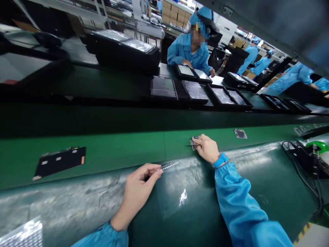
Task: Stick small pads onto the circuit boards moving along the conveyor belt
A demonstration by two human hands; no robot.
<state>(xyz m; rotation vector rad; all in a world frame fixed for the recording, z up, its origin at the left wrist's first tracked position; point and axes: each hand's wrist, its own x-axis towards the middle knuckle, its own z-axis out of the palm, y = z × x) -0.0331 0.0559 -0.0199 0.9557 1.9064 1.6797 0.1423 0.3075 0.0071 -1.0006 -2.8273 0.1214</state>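
Note:
My left hand (pixel 142 187) pinches the upper edge of a clear plastic sheet (pixel 174 195) that carries a row of small white dots and hangs over the green mat. Farther right, my right hand (pixel 207 147) is closed in a pinch over a small circuit board (pixel 194 142) on the green belt. A thin, pointed item shows at its fingertips, too small to name. Another circuit board (pixel 240 133) lies on the belt to the right. At the left of the belt rests a flat black panel (pixel 61 162) with small pale squares.
Black trays (pixel 230 96) with film-covered screens line the shelf beyond the belt. A person (pixel 194 48) in blue sits across. Cables (pixel 303 171) lie at the right. A dotted sheet (pixel 24 235) is at the lower left.

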